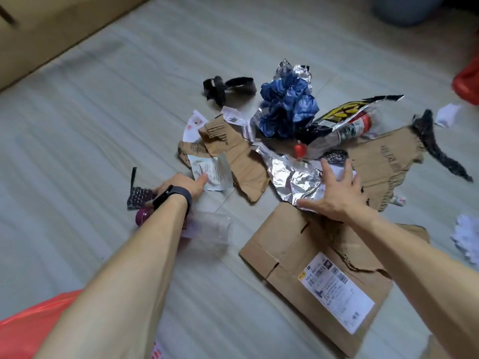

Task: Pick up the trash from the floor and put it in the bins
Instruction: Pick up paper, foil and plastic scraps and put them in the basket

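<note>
Trash lies scattered on the pale floor. My left hand (pixel 178 186), a black band on its wrist, is low over a dark blister pack (pixel 138 197); its fingertips rest on the pack and its thumb stretches out to a white paper wrapper (pixel 216 174). My right hand (pixel 334 194) hovers with fingers spread over crumpled silver foil (pixel 293 177) and a white paper scrap (pixel 339 173). A clear plastic bottle with a magenta cap (pixel 210 229) lies under my left forearm. A flat cardboard box with a shipping label (pixel 282 255) lies under my right forearm.
Beyond the hands lie torn cardboard (pixel 241 156), a crumpled blue bag (pixel 287 107), a black-and-yellow snack wrapper (pixel 344 112), a red-capped bottle (pixel 299 150) and black straps (pixel 228 86). A red bag (pixel 31 327) is at bottom left, another (pixel 466 84) at right, and a grey bin (pixel 399 9) at the top.
</note>
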`<control>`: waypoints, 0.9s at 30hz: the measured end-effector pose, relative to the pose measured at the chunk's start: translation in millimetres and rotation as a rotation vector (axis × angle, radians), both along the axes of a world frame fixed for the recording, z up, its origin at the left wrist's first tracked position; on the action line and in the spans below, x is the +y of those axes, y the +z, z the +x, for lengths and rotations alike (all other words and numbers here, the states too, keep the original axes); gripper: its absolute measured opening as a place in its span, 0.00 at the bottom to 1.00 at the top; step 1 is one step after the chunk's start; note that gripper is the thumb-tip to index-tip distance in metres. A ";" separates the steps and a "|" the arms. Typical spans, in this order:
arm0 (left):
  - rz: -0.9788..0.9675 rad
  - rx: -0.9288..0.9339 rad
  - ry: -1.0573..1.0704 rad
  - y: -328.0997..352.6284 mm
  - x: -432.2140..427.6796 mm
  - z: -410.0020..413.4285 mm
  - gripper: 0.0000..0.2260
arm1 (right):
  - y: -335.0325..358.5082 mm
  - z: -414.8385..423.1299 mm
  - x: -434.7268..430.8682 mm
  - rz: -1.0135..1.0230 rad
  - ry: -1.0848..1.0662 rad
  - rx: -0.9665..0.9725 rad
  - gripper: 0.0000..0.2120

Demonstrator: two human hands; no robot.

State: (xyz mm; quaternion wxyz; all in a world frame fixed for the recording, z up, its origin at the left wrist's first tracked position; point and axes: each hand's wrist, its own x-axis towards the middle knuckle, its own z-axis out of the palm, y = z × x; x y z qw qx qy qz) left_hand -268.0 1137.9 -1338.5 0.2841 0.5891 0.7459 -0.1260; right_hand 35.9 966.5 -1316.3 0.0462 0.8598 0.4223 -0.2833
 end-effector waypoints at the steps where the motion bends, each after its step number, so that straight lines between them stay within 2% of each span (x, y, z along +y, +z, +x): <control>1: 0.037 -0.011 0.039 -1.4 -3.4 2.7 0.44 | -2.2 3.7 2.5 -0.043 0.008 0.011 0.60; 4: 0.199 -0.006 0.124 16.7 -26.8 13.5 0.23 | -12.6 8.4 4.4 -0.048 0.106 -0.069 0.58; 6: 0.261 0.011 0.146 18.8 -33.3 16.7 0.16 | -13.2 5.2 5.8 0.007 0.169 -0.116 0.50; 8: 0.295 0.016 0.137 16.4 -38.6 18.5 0.12 | -7.9 -3.1 4.2 0.042 0.160 -0.101 0.38; 11: 0.311 0.011 0.128 12.3 -47.2 20.2 0.09 | -0.5 -16.8 -5.5 0.087 0.204 -0.183 0.26; 14: 0.354 -0.009 0.139 16.2 -56.5 25.2 0.07 | -0.4 -20.3 -12.3 0.084 0.288 -0.249 0.29; 16: 0.395 -0.044 0.132 18.1 -62.8 27.8 0.10 | 1.0 -14.5 -15.3 0.122 0.288 -0.220 0.28; 18: 0.414 -0.073 0.185 18.4 -67.5 26.7 0.16 | 2.3 -9.4 -23.5 0.236 0.263 -0.178 0.20; 20: 0.393 -0.074 0.229 19.6 -72.7 23.8 0.16 | 5.5 -7.5 -38.5 0.322 0.225 -0.186 0.12; 23: 0.335 -0.065 0.153 27.3 -85.9 21.2 0.13 | 21.3 -12.4 -62.6 0.379 0.155 -0.134 0.13; 27: 0.349 -0.166 0.086 56.8 -106.7 25.2 0.10 | 69.2 -32.1 -96.1 0.334 0.053 -0.110 0.26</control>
